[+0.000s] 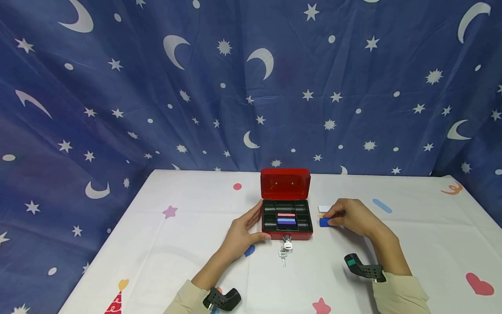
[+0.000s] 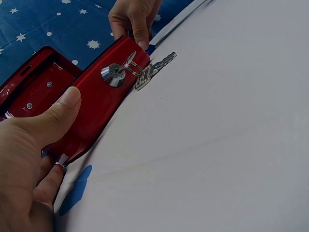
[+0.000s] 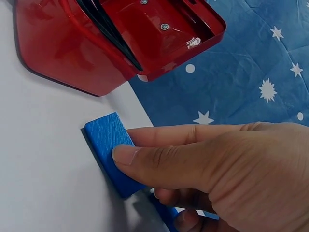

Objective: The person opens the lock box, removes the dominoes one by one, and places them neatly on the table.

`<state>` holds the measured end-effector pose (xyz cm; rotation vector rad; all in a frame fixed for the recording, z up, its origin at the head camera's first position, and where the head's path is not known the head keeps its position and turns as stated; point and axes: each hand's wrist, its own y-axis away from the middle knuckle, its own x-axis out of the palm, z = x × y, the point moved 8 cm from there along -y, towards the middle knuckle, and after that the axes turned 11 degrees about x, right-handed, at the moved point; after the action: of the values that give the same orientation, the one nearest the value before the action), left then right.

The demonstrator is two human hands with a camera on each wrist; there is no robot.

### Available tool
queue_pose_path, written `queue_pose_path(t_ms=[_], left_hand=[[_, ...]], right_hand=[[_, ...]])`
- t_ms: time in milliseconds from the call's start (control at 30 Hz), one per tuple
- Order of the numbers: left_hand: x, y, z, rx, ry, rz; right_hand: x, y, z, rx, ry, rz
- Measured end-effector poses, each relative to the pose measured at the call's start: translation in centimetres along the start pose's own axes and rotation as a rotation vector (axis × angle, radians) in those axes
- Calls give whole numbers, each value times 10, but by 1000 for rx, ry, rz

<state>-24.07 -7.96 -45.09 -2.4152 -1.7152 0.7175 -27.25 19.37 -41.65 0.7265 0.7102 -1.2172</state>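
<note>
A red cash box (image 1: 302,236) stands with its lid (image 1: 285,184) raised. Its black compartment tray (image 1: 269,225) has pink, light blue and dark blue pieces in the middle column. My left hand (image 1: 240,236) grips the box's left side, the thumb (image 2: 70,99) pressed on the front wall and the fingers round the side. A key sits in the lock (image 2: 112,75), with another key (image 2: 145,78) hanging from its ring. To the right of the box, my right hand (image 1: 354,216) pinches a flat blue block (image 3: 104,137) between thumb and fingers, low over the tabletop.
Beside the right hand lie a white piece (image 1: 324,209) and a yellow piece (image 1: 320,215), partly hidden by fingers. Another blue piece (image 3: 163,211) shows under the right hand. A white patterned cloth (image 1: 196,244) covers the table, and a blue star curtain (image 1: 219,109) hangs behind.
</note>
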Motion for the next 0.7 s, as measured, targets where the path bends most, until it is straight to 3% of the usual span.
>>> queue_pose_path(t_ms=[700], left_hand=[[0, 0, 2, -9, -11, 1]], right_hand=[[2, -1, 1, -17, 8, -10]])
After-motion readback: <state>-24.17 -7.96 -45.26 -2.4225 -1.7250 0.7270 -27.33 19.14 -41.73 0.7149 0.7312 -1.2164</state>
